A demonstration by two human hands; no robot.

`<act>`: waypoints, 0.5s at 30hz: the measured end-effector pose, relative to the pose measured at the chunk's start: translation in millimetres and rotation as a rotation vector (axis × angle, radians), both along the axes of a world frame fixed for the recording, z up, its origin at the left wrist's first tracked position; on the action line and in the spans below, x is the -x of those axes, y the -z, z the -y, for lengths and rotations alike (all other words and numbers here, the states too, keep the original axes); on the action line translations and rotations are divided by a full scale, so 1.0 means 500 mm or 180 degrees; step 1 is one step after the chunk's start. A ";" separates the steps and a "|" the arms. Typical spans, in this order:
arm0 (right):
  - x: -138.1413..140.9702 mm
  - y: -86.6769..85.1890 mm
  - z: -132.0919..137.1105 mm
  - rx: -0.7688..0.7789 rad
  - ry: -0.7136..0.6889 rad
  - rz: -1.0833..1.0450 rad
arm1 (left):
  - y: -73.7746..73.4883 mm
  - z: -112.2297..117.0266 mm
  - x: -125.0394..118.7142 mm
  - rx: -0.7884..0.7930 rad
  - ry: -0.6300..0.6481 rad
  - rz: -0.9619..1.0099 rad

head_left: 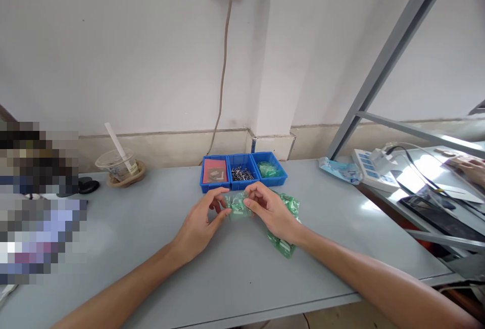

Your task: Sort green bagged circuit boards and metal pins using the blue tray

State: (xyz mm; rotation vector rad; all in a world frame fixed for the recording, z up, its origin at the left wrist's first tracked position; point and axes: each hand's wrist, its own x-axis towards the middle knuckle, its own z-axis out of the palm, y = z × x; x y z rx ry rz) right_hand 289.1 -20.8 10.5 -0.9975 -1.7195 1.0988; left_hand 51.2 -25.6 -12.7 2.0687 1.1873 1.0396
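Note:
My left hand (202, 220) and my right hand (271, 210) meet over the grey table (132, 248), both pinching a small clear bag of green parts (237, 205) between thumb and fingers. More clear bags of green parts (286, 225) lie on the table under and behind my right wrist. Just beyond my hands stand three joined blue bins: the left bin (214, 172) holds a reddish pad, the middle bin (242, 171) holds small metal pins, the right bin (270, 168) holds green parts.
A clear plastic cup with a white straw (118, 163) stands at the back left, a black object (88, 185) beside it. A white power strip (373, 167) and a blue packet (338, 169) lie at the right, by a grey metal frame (382, 61). Another person's hand (468, 167) shows far right.

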 end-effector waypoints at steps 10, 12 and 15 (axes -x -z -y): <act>-0.006 0.005 -0.005 0.0092 -0.0193 0.0200 | -0.002 0.001 0.003 -0.0009 0.0168 -0.0312; -0.006 0.002 -0.004 0.0100 -0.0254 0.0302 | 0.004 0.000 0.003 0.0052 0.0205 -0.0373; -0.004 -0.004 -0.001 0.0082 -0.0284 0.0338 | 0.008 -0.003 0.004 -0.0112 0.0248 -0.0446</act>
